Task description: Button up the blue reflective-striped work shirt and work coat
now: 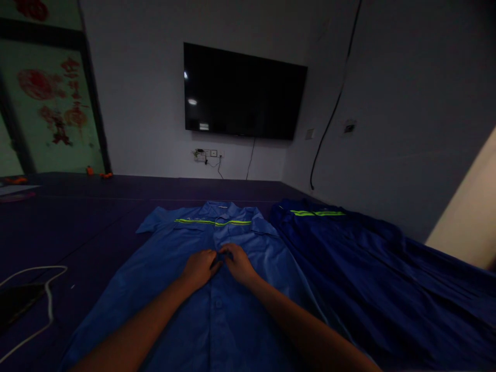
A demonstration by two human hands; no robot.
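A light blue work shirt (163, 263) with a yellow-green stripe across the chest lies flat, its collar at the far end. Both hands meet at its front placket, below the stripe. My left hand (200, 267) has its fingers closed on the placket edge. From the other side, my right hand (237, 262) pinches the same edge, its fingertips close to the left ones. Whatever button sits between the fingertips is hidden. Lower on the placket a button (218, 303) shows.
On the right, a dark blue garment (349, 268) with a similar stripe lies partly against the shirt. A white cable (49, 294) curls beside a dark flat object (19, 305) at left. A television (244, 93) hangs on the far wall. Small orange objects (105, 175) lie near the door.
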